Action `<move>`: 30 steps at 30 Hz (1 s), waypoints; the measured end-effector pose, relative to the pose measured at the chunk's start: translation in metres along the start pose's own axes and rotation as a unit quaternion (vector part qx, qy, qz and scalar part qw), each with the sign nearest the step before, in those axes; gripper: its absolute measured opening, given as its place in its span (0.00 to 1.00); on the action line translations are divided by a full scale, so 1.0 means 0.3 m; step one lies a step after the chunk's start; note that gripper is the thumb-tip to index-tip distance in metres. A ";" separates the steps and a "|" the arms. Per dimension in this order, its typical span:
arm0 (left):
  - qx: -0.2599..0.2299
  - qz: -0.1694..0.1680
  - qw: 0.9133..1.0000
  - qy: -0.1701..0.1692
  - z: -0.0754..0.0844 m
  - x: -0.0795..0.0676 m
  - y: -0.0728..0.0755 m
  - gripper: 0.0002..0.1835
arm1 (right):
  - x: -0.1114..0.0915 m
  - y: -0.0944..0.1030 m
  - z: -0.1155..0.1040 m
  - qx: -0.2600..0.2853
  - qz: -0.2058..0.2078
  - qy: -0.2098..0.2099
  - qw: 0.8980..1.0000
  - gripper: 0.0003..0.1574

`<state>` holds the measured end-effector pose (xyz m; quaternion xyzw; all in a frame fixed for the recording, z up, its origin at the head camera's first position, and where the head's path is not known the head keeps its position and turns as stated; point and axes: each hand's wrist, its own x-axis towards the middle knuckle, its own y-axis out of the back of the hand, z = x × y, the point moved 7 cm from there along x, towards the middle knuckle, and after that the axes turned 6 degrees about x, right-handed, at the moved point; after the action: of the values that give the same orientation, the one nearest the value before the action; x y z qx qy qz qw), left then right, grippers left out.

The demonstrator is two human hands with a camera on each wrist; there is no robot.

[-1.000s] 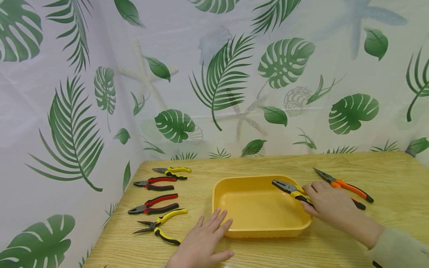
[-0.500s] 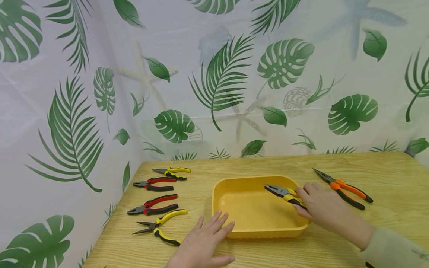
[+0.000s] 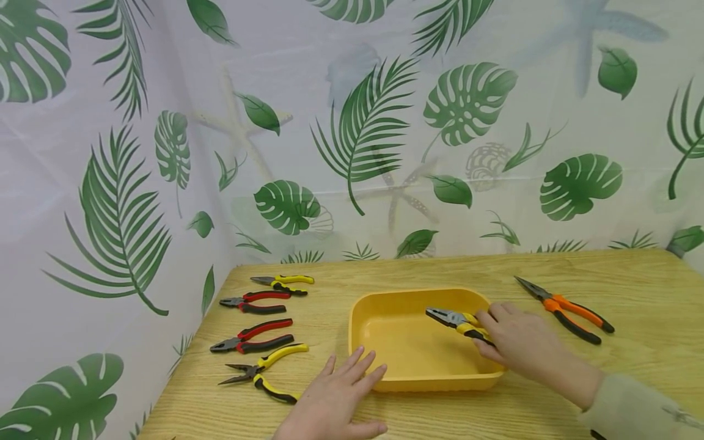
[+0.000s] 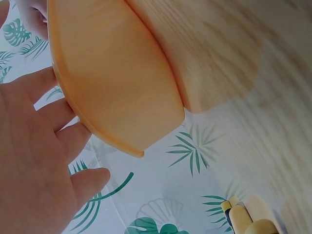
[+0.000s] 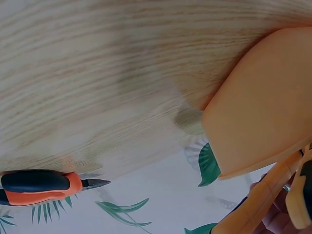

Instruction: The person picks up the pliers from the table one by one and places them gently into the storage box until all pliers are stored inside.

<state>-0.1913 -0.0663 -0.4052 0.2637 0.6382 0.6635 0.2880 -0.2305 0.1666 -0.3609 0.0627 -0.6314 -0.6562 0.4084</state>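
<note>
Pliers (image 3: 455,319) gripped in my right hand (image 3: 517,342) have moved left over the tray (image 3: 434,384), right of frame centre; carrying seems nearly done. My left hand (image 3: 335,392), fingers apart, touches the tray.

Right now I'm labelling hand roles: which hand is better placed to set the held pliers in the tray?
Probably the right hand: it grips the yellow-and-black pliers, their metal end over the tray. The left hand touches the tray's rim, holding no pliers.
</note>
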 end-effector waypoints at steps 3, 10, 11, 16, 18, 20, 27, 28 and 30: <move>0.001 0.002 1.000 -0.001 0.000 -0.001 0.000 0.39 | 0.006 0.000 -0.009 0.005 0.004 0.004 1.000 0.23; 0.001 -0.001 1.000 -0.004 -0.003 0.001 -0.003 0.39 | 0.023 -0.019 -0.029 0.002 -0.016 0.006 1.000 0.22; 0.000 -0.004 1.000 -0.004 -0.003 0.001 -0.004 0.39 | 0.025 -0.023 -0.031 0.001 -0.021 0.005 1.000 0.22; -0.003 -0.005 1.000 -0.004 -0.004 0.000 -0.004 0.39 | 0.035 -0.025 -0.048 0.003 -0.026 0.014 1.000 0.22; -0.002 -0.004 1.000 -0.002 -0.004 -0.001 -0.004 0.40 | 0.041 -0.024 -0.056 0.005 -0.025 0.018 1.000 0.22; -0.001 -0.005 1.000 0.000 -0.004 -0.001 -0.004 0.40 | 0.047 -0.026 -0.063 0.004 -0.024 0.021 0.999 0.22; -0.003 -0.007 1.000 -0.002 -0.005 -0.001 -0.006 0.40 | 0.066 -0.034 -0.087 0.008 -0.019 0.032 0.999 0.23; -0.002 -0.007 1.000 -0.002 -0.005 -0.001 -0.007 0.40 | 0.069 -0.034 -0.089 0.010 -0.018 0.033 0.999 0.22; -0.001 -0.007 1.000 -0.003 -0.005 -0.001 -0.007 0.40 | 0.075 -0.035 -0.095 0.014 -0.016 0.035 0.999 0.22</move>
<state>-0.1922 -0.0676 -0.4074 0.2609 0.6382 0.6616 0.2949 -0.2332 0.1293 -0.3660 0.1013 -0.6247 -0.6514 0.4185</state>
